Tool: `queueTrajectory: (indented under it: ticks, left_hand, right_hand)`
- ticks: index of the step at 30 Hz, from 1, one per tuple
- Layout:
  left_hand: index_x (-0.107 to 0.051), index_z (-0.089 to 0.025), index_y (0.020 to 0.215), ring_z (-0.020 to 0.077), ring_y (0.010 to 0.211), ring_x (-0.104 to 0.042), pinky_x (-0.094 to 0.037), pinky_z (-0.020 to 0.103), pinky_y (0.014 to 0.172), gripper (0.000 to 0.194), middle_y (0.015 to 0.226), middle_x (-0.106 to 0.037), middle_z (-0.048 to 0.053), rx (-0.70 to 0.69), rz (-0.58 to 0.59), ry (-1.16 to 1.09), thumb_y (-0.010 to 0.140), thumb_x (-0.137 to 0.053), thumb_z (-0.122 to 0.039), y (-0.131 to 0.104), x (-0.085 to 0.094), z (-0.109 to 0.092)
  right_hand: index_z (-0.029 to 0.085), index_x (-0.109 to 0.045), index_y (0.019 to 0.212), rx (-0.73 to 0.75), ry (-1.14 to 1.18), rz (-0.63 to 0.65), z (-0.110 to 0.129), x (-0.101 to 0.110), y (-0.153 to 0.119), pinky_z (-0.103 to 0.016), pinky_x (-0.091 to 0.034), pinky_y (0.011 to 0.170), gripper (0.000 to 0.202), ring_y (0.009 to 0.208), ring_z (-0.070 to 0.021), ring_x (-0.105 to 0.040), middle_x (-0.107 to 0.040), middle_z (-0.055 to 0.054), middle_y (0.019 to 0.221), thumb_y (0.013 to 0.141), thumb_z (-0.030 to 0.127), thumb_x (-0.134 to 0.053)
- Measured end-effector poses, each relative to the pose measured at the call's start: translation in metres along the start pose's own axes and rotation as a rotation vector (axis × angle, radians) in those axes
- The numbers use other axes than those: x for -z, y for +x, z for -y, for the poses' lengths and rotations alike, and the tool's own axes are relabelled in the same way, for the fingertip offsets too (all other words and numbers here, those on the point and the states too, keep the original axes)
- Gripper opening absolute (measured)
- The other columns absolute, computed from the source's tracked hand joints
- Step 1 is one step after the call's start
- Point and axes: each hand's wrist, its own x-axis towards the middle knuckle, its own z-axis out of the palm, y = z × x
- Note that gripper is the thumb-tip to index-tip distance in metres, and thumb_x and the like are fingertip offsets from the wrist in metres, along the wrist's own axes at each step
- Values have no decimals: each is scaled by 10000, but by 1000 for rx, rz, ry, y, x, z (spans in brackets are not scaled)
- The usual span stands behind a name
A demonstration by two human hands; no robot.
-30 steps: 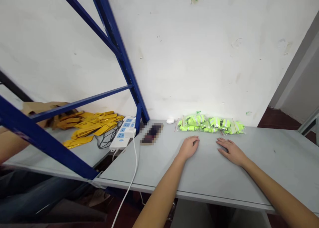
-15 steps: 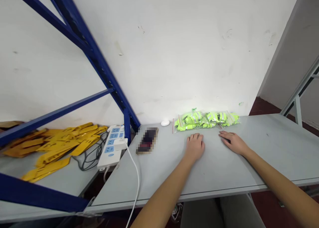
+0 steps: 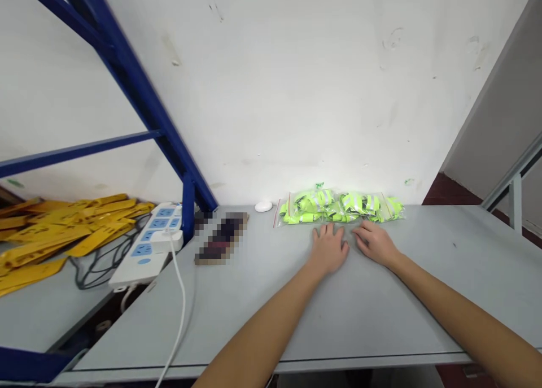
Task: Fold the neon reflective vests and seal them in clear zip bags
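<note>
Clear plastic bags with fluorescent yellow-green reflective straps (image 3: pixel 315 201) lie in a row against the wall at the back of the grey table (image 3: pixel 364 314). My left hand (image 3: pixel 329 249) rests palm down just in front of them, fingers spread and holding nothing. To its right, my right hand (image 3: pixel 376 243) lies close to the bags' front edge. Its fingers are slightly bent, the thumb is apart from them, and no object shows in it. Whether its fingertips touch a bag is hard to make out.
A white rounded case (image 3: pixel 263 206) and a blurred-out phone-like item (image 3: pixel 224 238) lie left of the bags. A power strip (image 3: pixel 146 244) with a plugged white charger (image 3: pixel 166 241) and trailing cable stands beside a blue rack post (image 3: pixel 161 117). Yellow strips (image 3: pixel 71 227) are heaped far left.
My right hand has moved left, nearer my left hand, and its fingers are more bent. The left hand stays flat near the bags. The camera view has shifted a little.
</note>
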Motion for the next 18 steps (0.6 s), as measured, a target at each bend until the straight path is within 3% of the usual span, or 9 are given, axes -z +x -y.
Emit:
queueTrajectory:
  ticks: [4,8,12,15,18]
  left_hand:
    - [-497,-234,1284,338,1229,-398,-224,576,1050,422,1365,-449,140,-31,42,-20,908,-367,-374,1,6,4]
    - [-479,-235,1308,325,1268,-376,-225,566,1068,434,1398,-434,135,-53,104,-11,920,-357,-386,-1,12,8]
    - [-473,-255,1307,308,1278,-376,-205,568,1085,417,1397,-445,114,-70,126,-15,931,-339,-373,-1,14,9]
    - [-471,-267,1304,292,1287,-373,-195,553,1099,405,1405,-443,100,-104,135,-25,931,-345,-362,-1,14,7]
    - [-476,-266,1295,289,1285,-378,-212,546,1093,392,1405,-447,98,-151,151,-34,933,-349,-348,-3,16,3]
  right_hand:
    - [226,-606,1187,-70,-66,-146,-10,2,2,-426,-458,894,341,1082,-275,-503,-525,-127,1160,893,247,-433]
    - [222,-409,1386,-220,-159,-266,-24,4,3,-513,-321,1042,517,1280,-340,-356,-397,-164,1353,881,312,-473]
    - [247,-238,1471,-319,-205,-245,-36,-1,6,-535,-266,1055,620,1370,-355,-242,-310,-156,1471,897,359,-445]
    - [262,-282,1453,-362,-239,-219,-41,-5,7,-549,-257,1030,568,1358,-357,-260,-338,-144,1480,915,385,-414]
    - [277,-428,1367,-376,-221,-255,-46,-4,6,-529,-270,989,452,1240,-334,-403,-489,-122,1370,923,354,-407]
